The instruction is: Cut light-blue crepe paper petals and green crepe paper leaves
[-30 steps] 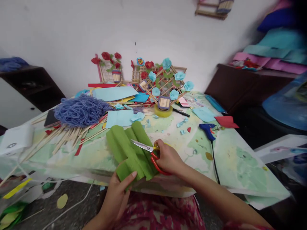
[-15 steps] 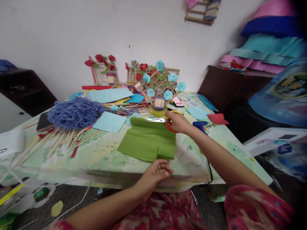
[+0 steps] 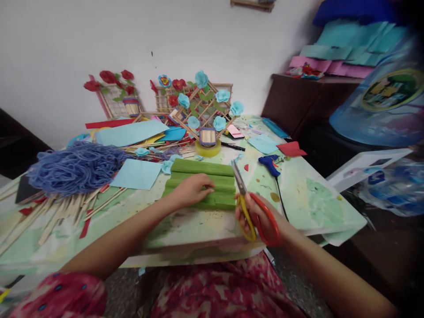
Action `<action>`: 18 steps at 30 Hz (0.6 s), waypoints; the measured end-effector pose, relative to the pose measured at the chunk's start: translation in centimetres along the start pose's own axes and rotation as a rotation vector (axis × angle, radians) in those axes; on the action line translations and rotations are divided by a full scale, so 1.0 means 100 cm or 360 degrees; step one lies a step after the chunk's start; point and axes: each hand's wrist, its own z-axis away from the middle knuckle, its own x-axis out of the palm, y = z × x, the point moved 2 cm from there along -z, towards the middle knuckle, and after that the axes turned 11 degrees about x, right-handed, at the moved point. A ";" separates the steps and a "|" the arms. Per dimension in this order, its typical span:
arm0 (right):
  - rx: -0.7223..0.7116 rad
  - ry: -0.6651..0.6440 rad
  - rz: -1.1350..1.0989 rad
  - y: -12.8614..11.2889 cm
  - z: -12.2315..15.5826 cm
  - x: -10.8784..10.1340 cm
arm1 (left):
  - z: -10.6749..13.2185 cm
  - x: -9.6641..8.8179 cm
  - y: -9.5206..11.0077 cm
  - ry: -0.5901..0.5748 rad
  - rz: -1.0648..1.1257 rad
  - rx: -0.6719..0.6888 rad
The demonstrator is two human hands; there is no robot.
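Blue yarn point(image 3: 79, 168) lies heaped leftmost. The left hand point(image 3: 194, 190) is over creased green paper point(image 3: 222, 182) mid-table, fingers curled; whether they grip, I cannot tell. Scissors point(image 3: 243, 190) sit in the right hand's point(image 3: 257, 214) closed fingers. Past the glue gun point(image 3: 270, 164), a jug's point(image 3: 356, 115) oval label point(image 3: 392, 89) bears lettering too blurred to read.

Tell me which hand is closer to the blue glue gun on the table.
Right. The right hand, holding scissors, is on the near side of the glue gun, slightly left. The left hand is farther left, over the green paper.
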 end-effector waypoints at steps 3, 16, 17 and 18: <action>0.0321 -0.0229 -0.0257 0.028 0.024 0.023 | -0.009 0.011 -0.017 -0.0285 0.0049 0.0247; 0.0539 -0.0186 -0.0636 0.069 0.019 0.070 | 0.006 0.041 -0.042 -0.0134 0.0127 0.0171; 0.0561 -0.0176 -0.0661 0.071 0.018 0.071 | 0.006 0.041 -0.042 -0.0134 0.0140 0.0167; 0.0582 -0.0162 -0.0683 0.072 0.017 0.071 | 0.006 0.041 -0.042 -0.0130 0.0154 0.0163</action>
